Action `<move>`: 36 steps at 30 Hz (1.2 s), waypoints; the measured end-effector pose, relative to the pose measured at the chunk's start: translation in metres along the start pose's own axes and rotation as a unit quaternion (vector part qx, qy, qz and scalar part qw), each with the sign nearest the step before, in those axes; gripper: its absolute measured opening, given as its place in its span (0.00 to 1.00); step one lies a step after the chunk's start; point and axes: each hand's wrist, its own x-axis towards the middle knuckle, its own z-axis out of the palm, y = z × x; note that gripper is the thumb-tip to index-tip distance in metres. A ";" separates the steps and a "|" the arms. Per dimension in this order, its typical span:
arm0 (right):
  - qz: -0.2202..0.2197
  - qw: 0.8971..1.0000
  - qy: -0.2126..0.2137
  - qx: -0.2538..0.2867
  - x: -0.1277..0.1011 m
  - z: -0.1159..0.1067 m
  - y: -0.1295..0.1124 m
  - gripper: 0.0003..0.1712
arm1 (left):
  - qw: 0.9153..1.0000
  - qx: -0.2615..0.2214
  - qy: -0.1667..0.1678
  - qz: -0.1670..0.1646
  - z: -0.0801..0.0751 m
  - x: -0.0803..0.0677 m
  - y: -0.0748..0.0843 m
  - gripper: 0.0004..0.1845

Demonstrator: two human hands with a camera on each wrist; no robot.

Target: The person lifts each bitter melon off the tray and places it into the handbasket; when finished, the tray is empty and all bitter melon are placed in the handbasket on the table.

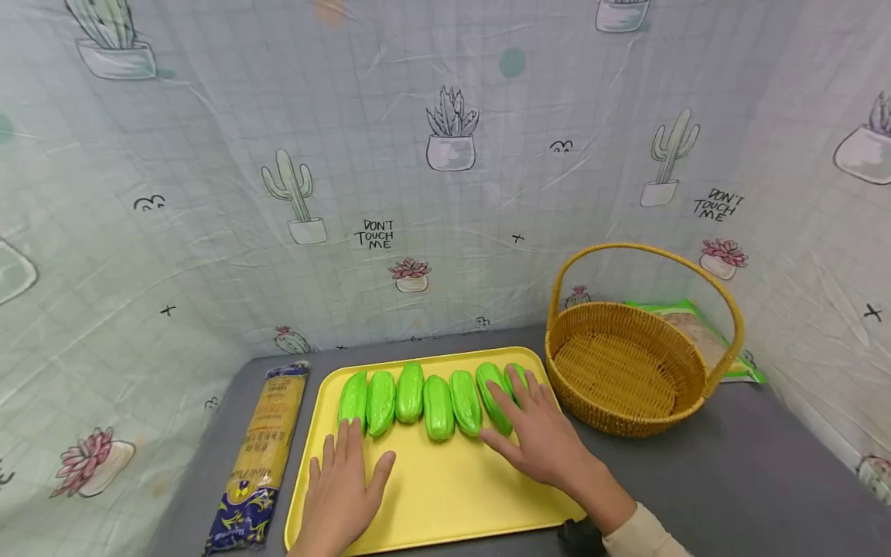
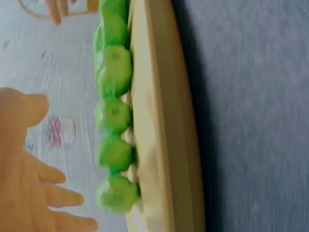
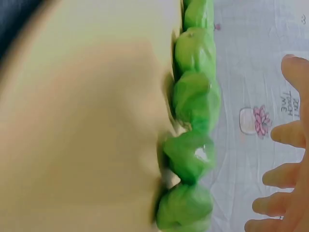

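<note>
Green gourds [image 1: 425,402], seven of them, lie side by side in a row across the far half of a yellow tray [image 1: 445,495]. Right hand [image 1: 543,433] is spread flat, fingers straight, lying over the two gourds at the 3 o'clock end of the row; it grips nothing, and the wrist view shows the fingertips [image 3: 277,176] splayed above the green row. Left hand [image 1: 344,483] rests palm-down on bare tray at 7 o'clock, fingers straight, tips just short of the leftmost gourd [image 1: 353,398]; it holds nothing either.

Judged step: a reach, with pick-up not begun. No gourd is lifted and none is in the basket. Next move, as I read it, calls for the right fingers to curl round one end gourd without nudging its neighbour, since the gourds touch.

Wicker basket [image 1: 626,371] with an arched handle stands just beside the tray at 2 o'clock, nothing showing inside. Green-edged packet [image 1: 703,333] lies behind it. Long noodle packet [image 1: 261,456] lies on the grey table [image 1: 752,480] at 9 o'clock, alongside the tray.
</note>
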 end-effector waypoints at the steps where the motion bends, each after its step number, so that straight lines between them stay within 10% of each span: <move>1: 0.001 1.000 0.000 0.001 0.002 -0.001 0.002 0.43 | 1.000 -0.004 0.000 -0.007 -0.002 0.000 -0.004 0.46; 19: 0.082 0.994 -0.007 0.072 0.025 -0.011 0.038 0.48 | 0.980 -0.177 0.010 -0.091 -0.025 0.020 -0.065 0.50; 36: 0.116 0.984 -0.030 0.131 0.037 0.018 0.061 0.41 | 0.957 -0.270 -0.008 -0.105 -0.026 0.042 -0.068 0.43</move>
